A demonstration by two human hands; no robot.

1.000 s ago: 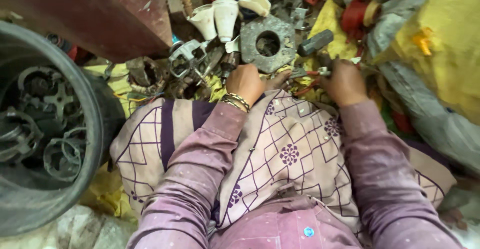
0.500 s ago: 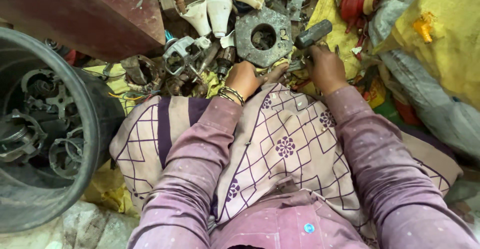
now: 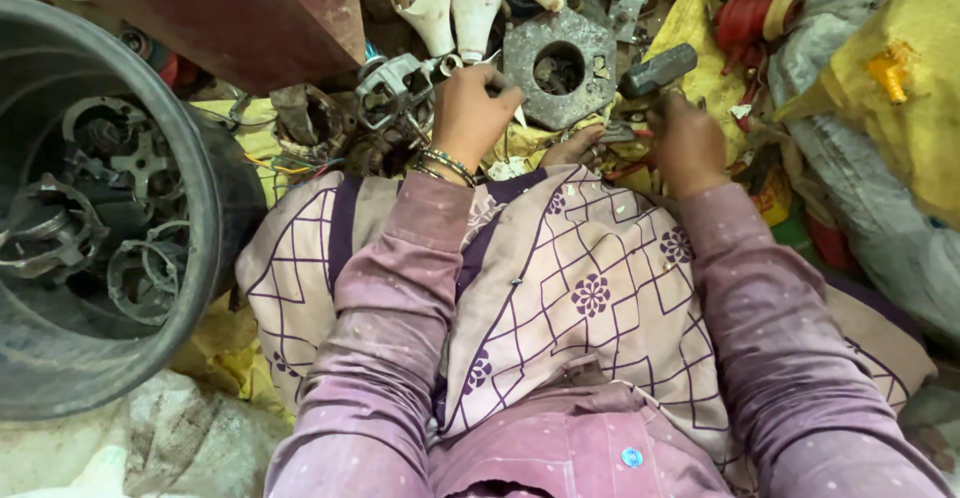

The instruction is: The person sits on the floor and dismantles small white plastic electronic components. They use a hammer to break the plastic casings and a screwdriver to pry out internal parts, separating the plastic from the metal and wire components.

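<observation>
The right hand [image 3: 688, 146] grips a hammer [image 3: 655, 71], its head angled up and away to the right. The left hand [image 3: 470, 110] is curled on a small scrap piece (hidden under the fingers) just left of the grey hexagonal plate [image 3: 560, 66], which lies between both hands.

One view only, worn on the head. We look steeply down over our own lap and sleeves, close in. The left hand [image 3: 475, 108] and right hand [image 3: 685, 143] sit upper-centre; the black tub [image 3: 205, 208] crowds the left edge.
</observation>
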